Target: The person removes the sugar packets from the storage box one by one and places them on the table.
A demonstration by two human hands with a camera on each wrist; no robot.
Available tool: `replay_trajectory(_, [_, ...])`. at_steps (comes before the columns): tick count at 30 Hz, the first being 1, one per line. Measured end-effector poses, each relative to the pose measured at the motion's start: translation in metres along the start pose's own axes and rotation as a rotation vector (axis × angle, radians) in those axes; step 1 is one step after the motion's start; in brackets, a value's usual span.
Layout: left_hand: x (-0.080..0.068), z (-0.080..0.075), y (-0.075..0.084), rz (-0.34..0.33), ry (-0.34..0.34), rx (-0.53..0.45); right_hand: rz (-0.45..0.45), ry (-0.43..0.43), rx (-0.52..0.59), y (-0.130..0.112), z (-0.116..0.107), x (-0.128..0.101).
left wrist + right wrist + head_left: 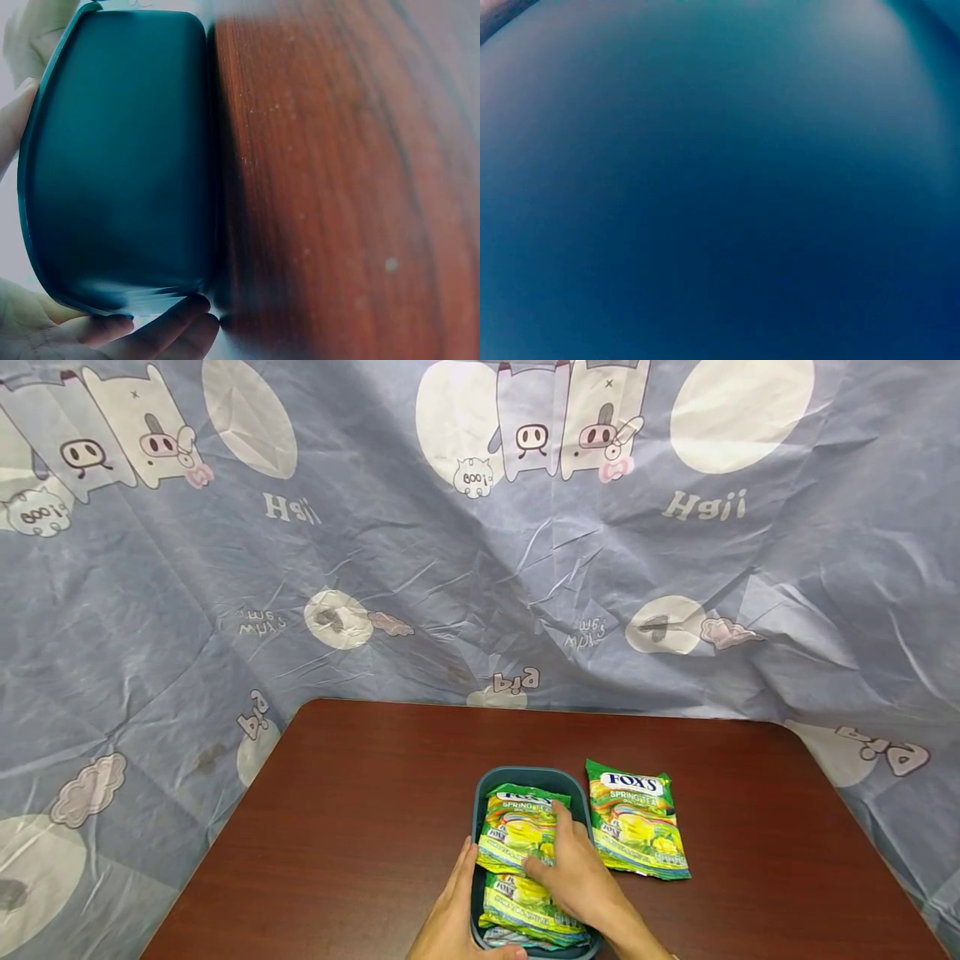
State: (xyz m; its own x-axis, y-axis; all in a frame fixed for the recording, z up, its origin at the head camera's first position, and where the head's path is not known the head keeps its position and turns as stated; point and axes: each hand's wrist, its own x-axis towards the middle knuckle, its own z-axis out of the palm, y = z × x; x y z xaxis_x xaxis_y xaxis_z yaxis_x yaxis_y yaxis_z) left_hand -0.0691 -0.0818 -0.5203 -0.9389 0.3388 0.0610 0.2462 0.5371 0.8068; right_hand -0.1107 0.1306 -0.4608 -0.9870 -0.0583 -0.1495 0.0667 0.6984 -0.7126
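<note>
A dark teal rectangular container (525, 772) stands on the table and holds green-and-yellow FOX'S Spring Tea candy bags. My left hand (450, 910) holds it at the near left corner, fingers along the left wall and thumb by the near rim. In the left wrist view, the fingers (169, 330) lie against the container's wall (120, 157). My right hand (581, 877) reaches in from the right, its spread index finger and thumb resting on the upper candy bag (513, 831). Below that lies another candy bag (521, 906). Blurred teal container wall (720, 180) fills the right wrist view.
One more FOX'S candy bag (637, 822) lies flat on the table, right beside the container. The brown wooden table (360, 810) has rounded far corners. A blue-grey printed cloth (450, 552) hangs behind the table and along its sides.
</note>
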Motion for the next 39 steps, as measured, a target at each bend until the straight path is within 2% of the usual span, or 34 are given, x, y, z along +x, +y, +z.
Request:
replay_trajectory(6, [0.0,0.0,0.0,0.011,0.0,0.008,-0.004,-0.045,-0.007,-0.001,0.001,-0.001])
replay_trajectory(10, [0.0,0.001,-0.001,0.017,0.01,0.015,0.007,-0.042,-0.02,0.0,0.003,0.001])
replay_trajectory(19, [0.001,0.002,-0.004,0.041,0.01,0.01,0.015,-0.073,-0.185,-0.003,0.004,0.005])
replay_trajectory(24, [0.0,0.001,-0.005,0.059,0.028,0.016,0.013,-0.083,-0.226,-0.004,0.005,0.003])
replay_trajectory(28, [0.0,0.001,-0.005,0.061,0.027,0.014,-0.017,-0.05,-0.186,-0.002,0.003,0.003])
replay_trajectory(31, [0.0,0.0,-0.004,0.049,0.023,0.014,-0.034,-0.022,-0.113,0.001,0.003,0.002])
replay_trajectory(39, [0.0,0.001,-0.003,0.04,0.011,0.01,-0.015,0.087,0.066,0.007,0.006,-0.002])
